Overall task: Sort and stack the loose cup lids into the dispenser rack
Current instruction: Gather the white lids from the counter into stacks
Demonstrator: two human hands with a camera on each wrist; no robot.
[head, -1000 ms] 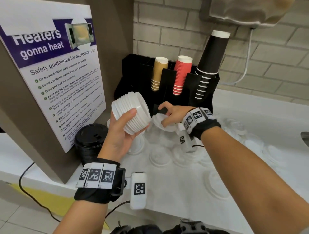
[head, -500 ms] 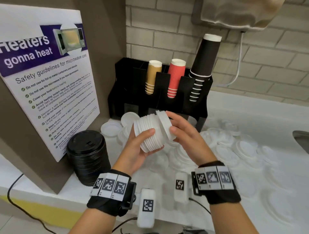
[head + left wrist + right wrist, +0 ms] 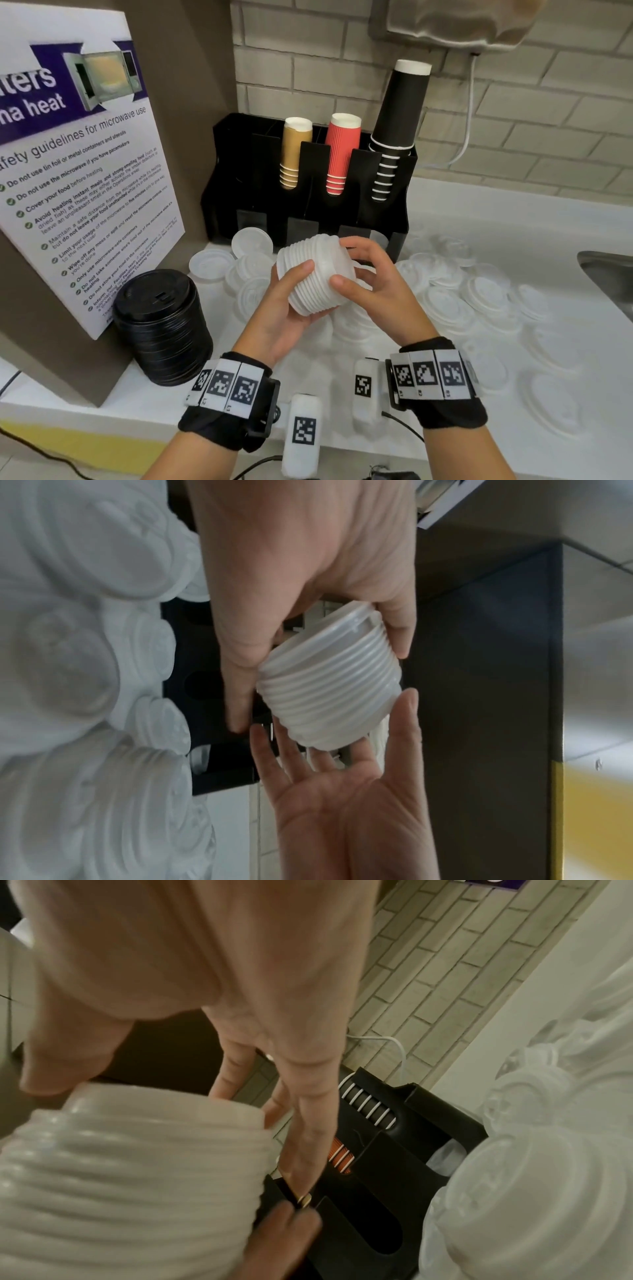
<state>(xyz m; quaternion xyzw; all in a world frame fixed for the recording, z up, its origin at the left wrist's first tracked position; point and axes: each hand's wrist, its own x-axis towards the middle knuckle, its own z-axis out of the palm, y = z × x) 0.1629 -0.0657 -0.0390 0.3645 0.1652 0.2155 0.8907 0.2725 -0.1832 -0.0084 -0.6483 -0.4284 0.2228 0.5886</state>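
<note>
A stack of white cup lids (image 3: pixel 315 277) lies on its side in my left hand (image 3: pixel 287 301), thumb on top and fingers underneath. The left wrist view shows that grip on the stack (image 3: pixel 329 691) from close up. My right hand (image 3: pixel 363 270) touches the stack's right end with its thumb and nearly straight fingers, palm open (image 3: pixel 342 804). In the right wrist view, the right thumb rests on the stack's rim (image 3: pixel 130 1177). The black dispenser rack (image 3: pixel 233 192) stands just behind, holding tan, red and black cups. Many loose white lids (image 3: pixel 445 301) cover the counter.
A stack of black lids (image 3: pixel 161 329) stands at the left by a microwave safety sign (image 3: pixel 78 192). A steel sink edge (image 3: pixel 609 274) shows at the far right. A brick wall runs behind the rack, and a white cable hangs down it.
My right hand brought a single lid from the counter to the stack's end; that lid now sits flush on the stack. Both hands have come lower and nearer to me.
</note>
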